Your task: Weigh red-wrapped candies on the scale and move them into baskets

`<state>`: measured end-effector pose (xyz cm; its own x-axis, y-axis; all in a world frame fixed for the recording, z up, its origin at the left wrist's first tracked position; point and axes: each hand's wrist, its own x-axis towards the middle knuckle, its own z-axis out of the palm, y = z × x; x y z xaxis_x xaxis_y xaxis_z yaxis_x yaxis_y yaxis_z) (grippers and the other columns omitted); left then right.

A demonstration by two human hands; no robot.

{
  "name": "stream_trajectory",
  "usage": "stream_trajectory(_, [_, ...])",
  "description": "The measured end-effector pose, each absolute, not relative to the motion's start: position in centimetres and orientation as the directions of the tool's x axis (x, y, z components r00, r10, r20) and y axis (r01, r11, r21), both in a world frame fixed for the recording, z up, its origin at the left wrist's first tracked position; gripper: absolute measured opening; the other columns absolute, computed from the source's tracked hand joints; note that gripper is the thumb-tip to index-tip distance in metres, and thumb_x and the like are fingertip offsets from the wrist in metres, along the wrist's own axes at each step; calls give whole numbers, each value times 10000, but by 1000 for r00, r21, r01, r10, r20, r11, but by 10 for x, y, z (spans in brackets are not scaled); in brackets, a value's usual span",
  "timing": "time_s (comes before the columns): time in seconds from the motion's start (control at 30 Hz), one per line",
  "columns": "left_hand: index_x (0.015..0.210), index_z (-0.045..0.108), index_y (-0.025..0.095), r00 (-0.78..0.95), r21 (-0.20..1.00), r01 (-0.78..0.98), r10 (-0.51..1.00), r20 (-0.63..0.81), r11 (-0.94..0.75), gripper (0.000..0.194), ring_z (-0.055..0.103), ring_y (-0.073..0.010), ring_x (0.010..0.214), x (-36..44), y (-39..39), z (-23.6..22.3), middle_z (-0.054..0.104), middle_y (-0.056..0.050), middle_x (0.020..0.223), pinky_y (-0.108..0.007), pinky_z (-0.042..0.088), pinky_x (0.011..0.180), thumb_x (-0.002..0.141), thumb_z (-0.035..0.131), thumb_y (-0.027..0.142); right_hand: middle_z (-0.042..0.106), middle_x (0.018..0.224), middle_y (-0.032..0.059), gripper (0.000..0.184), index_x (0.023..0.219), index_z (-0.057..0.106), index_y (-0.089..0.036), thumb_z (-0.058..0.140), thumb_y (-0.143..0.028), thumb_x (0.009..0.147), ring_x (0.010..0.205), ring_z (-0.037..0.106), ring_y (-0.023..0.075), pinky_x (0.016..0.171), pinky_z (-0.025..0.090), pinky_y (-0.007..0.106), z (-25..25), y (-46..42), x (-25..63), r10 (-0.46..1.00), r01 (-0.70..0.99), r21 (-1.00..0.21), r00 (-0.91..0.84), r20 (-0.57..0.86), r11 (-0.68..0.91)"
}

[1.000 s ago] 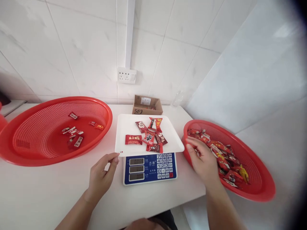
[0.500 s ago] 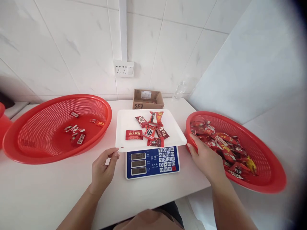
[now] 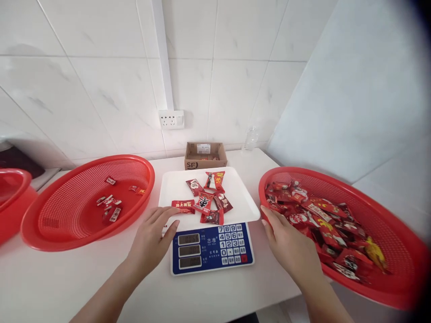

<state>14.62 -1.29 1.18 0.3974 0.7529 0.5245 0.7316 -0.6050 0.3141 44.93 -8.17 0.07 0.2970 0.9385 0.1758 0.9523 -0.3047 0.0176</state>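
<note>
My left hand reaches over the front left corner of the white weighing tray, thumb apart from the fingers. Its fingertips are at a flat red snack packet; whether they press on it I cannot tell. Several other small red and brown wrapped snacks lie in the tray's middle. Below the tray is the scale's blue panel with its keys and displays. My right hand lies against the near left rim of the right red basket, fingers extended and thumb apart, with nothing seen in it. That basket holds a heap of wrapped snacks.
A red basket at the left has a few small packets on its bottom. Another red container stands at the far left edge. Behind the tray are a cardboard box and a clear plastic bottle by the tiled wall.
My left hand has moved from pinching near the tray's corner to stretching its fingers over the tray toward the red packet. My right hand stays at the basket rim. The view has tilted up.
</note>
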Motion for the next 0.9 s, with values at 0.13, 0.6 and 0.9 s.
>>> stream_trajectory(0.13, [1138, 557, 215, 514, 349, 703, 782, 351, -619, 287, 541, -212, 1104, 180, 17, 36, 645, -66, 1121, -351, 470, 906, 918, 409, 325, 584, 1309, 31, 439, 1317, 519, -251, 292, -218, 943, 873, 683, 212, 535, 526, 308, -4, -83, 453, 943, 961, 17, 267, 198, -275])
stream_trajectory(0.6, [1159, 541, 160, 548, 191, 811, 833, 83, -553, 388, 570, -222, 1036, 300, 109, 49, 572, -89, 1170, -465, 478, 891, 859, 559, 405, 599, 1283, 73, 458, 1279, 558, -246, 263, -199, 931, 956, 671, 214, 567, 553, 290, -3, -85, 455, 955, 977, -42, 215, 202, -211])
stream_trajectory(0.9, [1330, 340, 200, 422, 636, 565, 847, 324, -525, 482, 555, -211, 1111, 283, 91, 92, 528, -114, 1254, -405, 457, 969, 884, 496, 294, 578, 1311, 68, 443, 1271, 564, -264, 256, -308, 956, 934, 679, 226, 592, 563, 327, 2, -88, 455, 953, 972, -71, 232, 192, -222])
